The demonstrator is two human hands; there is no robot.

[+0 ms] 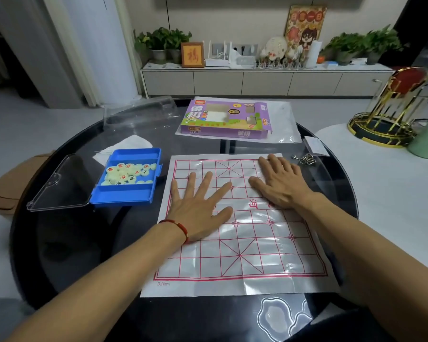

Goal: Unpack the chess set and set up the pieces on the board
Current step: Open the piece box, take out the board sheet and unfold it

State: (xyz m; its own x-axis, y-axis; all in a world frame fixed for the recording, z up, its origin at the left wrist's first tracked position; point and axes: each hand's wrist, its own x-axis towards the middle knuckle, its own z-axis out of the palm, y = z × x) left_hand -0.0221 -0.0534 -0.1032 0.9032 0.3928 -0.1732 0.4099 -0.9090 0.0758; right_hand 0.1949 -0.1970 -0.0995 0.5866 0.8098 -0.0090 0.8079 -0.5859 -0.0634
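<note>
A creased plastic board sheet [252, 255] with a red grid lies flat on the dark round table [84, 255]. My left hand [198, 206] presses on its left middle with fingers spread straight. My right hand [282, 181] lies flat on its upper right part. To the left of the sheet stands an open blue case [131, 193] with a clear hinged lid [59, 186]; several pale round pieces [127, 174] with red and black characters are heaped in its middle compartment. No piece is on the sheet.
A purple cardboard box [223, 119] lies on a clear plastic bag behind the sheet. A clear plastic cover [139, 112] sits at the back left, metal ring puzzles [307, 159] at the right. A white table with a gold rack [386, 119] stands to the right.
</note>
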